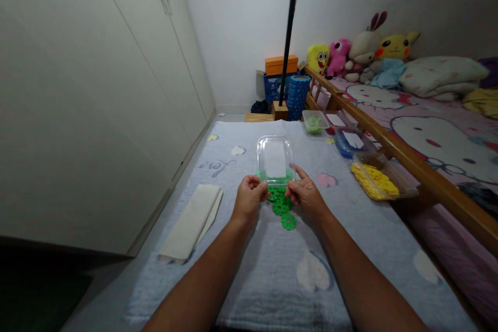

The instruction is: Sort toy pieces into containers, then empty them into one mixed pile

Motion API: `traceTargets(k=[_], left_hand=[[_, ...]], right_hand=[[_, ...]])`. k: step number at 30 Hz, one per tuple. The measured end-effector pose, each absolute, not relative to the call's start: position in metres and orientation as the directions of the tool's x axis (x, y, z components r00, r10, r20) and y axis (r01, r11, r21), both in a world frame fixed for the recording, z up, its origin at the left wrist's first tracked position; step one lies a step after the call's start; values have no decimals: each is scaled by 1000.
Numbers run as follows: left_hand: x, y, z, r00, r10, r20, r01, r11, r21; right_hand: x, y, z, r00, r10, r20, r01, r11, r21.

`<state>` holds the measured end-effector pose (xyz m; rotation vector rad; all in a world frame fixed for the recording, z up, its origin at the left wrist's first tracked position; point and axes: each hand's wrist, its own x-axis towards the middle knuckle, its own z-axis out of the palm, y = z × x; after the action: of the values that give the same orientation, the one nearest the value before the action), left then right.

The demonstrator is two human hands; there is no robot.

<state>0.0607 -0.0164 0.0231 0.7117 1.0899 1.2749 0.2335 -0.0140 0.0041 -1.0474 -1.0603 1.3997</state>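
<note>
Left hand (250, 196) closed in a pinch, thumb and bent fingers on the near left corner of a clear plastic lid (265, 160); right hand (305, 193) likewise gripping the near right corner, its index finger less curled and lying by the right edge. Lid tilted, facing the wearer, white label (276, 161) in the middle; held over the bed-like surface's pale blue cloth (268, 280), between the two hands. Green notched discs (280, 208) partly behind it, some seen through the plastic, others trailing toward the wearer, one nearest disc fully exposed. Whether lid touches discs: cannot tell. Containers, along the right side by the wooden rail (404, 150): clear tub (375, 181) of yellow pieces, nearest; beyond it a tub (352, 143) with blue contents, white label on top; then a tub (336, 120) showing red, also labelled; beside that, a tub (315, 123) of pale green pieces. Folded beige sheet (191, 223) lying left of the left hand, apart from it.
</note>
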Motion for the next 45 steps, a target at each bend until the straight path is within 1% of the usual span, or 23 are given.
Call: traceTargets(k=[3, 6, 8, 10, 17, 25, 30, 37, 45], left_hand=[[55, -4, 31, -143, 958, -249, -398, 174, 901], [34, 25, 40, -258, 937, -233, -392, 119, 912], [13, 51, 46, -359, 898, -253, -388, 103, 916], [-9, 78, 50, -472, 821, -320, -399, 125, 909], [-64, 135, 37, -586, 690, -425, -411, 199, 890], [-78, 171, 25, -621, 650, -438, -441, 172, 881], [-75, 188, 26, -613, 641, -462, -474, 170, 864], [-48, 194, 20, -497, 645, -581, -535, 299, 790], [-49, 205, 22, -490, 656, -574, -556, 272, 785]], right_hand=[[232, -14, 4, -87, 996, -35, -193, -52, -980], [235, -13, 2, -35, 999, -18, -142, -23, -990], [239, -11, 0, 16, 1000, -4, -101, -2, -995], [243, -9, -4, 50, 999, 7, -54, 10, -998], [251, -3, -17, 74, 996, 44, 50, 41, -998], [258, -2, -17, 147, 980, 131, 163, 107, -981], [260, -3, -16, 157, 980, 119, 152, 95, -984], [261, -1, -17, 187, 976, 115, 152, 87, -985], [263, -1, -21, 187, 975, 123, 203, 84, -975]])
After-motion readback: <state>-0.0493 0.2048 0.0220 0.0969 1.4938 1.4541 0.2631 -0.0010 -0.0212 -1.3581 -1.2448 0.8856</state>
